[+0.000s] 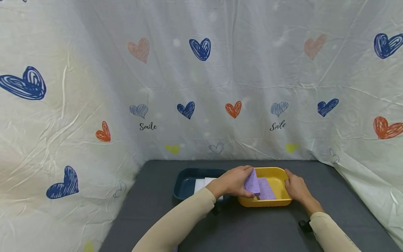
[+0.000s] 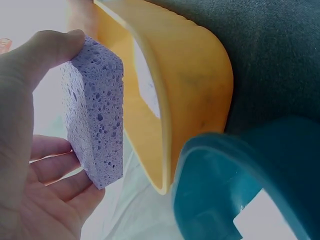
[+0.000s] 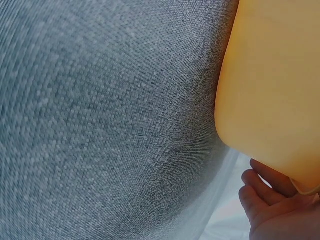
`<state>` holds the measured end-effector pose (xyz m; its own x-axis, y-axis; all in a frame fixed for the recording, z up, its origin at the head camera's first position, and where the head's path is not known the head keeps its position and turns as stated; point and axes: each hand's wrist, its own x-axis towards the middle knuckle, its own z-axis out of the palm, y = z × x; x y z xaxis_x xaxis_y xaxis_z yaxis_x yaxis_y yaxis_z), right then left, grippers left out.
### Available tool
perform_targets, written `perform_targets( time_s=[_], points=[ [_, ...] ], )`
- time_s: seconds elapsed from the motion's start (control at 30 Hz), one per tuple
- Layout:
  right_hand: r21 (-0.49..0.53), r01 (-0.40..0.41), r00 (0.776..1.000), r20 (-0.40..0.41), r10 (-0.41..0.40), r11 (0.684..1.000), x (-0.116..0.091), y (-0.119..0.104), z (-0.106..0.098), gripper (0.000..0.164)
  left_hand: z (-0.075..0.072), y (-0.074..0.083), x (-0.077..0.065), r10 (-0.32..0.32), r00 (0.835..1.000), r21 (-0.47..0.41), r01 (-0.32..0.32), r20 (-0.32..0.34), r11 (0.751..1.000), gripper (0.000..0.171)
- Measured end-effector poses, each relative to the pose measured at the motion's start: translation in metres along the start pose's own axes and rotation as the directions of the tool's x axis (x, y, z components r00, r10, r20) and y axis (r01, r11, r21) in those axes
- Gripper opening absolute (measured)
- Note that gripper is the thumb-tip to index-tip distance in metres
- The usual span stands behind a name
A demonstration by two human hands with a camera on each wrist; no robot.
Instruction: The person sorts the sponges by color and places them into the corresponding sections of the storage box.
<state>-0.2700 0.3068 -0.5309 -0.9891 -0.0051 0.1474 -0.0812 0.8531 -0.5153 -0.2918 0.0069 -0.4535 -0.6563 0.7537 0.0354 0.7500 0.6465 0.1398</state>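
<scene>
My left hand (image 1: 234, 180) grips a purple sponge (image 2: 102, 110) between thumb and fingers, above the left side of a yellow tray (image 1: 266, 203). The sponge is a porous rectangular block, tilted in the hand. A second purple sponge (image 1: 266, 189) lies inside the yellow tray. At that tray's right side, my right hand (image 1: 297, 187) holds the rim. In the right wrist view its fingers (image 3: 267, 187) show beside the tray's outer wall; the thumb is not clear there.
A dark teal tray (image 1: 182, 187) stands left of the yellow one, with white blocks (image 1: 199, 184) in it, partly hidden by the left arm. Both trays sit on a dark grey table (image 1: 141, 203). A heart-printed curtain (image 1: 204, 77) hangs behind the table.
</scene>
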Motion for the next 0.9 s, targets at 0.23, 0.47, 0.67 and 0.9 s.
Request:
perform_targets(
  time_s=[0.23,0.47,0.67,0.9],
  points=[
    [-0.004,-0.007,1.000,0.001,0.007,1.000,0.001,0.000,0.000,0.056,0.008,0.002,0.011,-0.023,0.999,0.038,0.022,0.036,0.999,0.102],
    [-0.004,-0.019,1.000,0.013,0.019,1.000,0.000,0.000,0.000,0.056,0.017,0.001,0.016,-0.048,0.997,0.080,0.043,0.056,0.996,0.094],
    [-0.001,-0.017,1.000,0.007,0.017,1.000,0.000,0.000,0.001,0.056,0.024,-0.001,0.022,-0.050,0.995,0.133,0.039,0.088,0.990,0.088],
    [0.002,-0.015,1.000,0.008,0.015,1.000,0.002,0.002,0.001,0.056,0.030,-0.002,0.026,-0.049,0.994,0.202,0.028,0.098,0.979,0.082]
  ],
)
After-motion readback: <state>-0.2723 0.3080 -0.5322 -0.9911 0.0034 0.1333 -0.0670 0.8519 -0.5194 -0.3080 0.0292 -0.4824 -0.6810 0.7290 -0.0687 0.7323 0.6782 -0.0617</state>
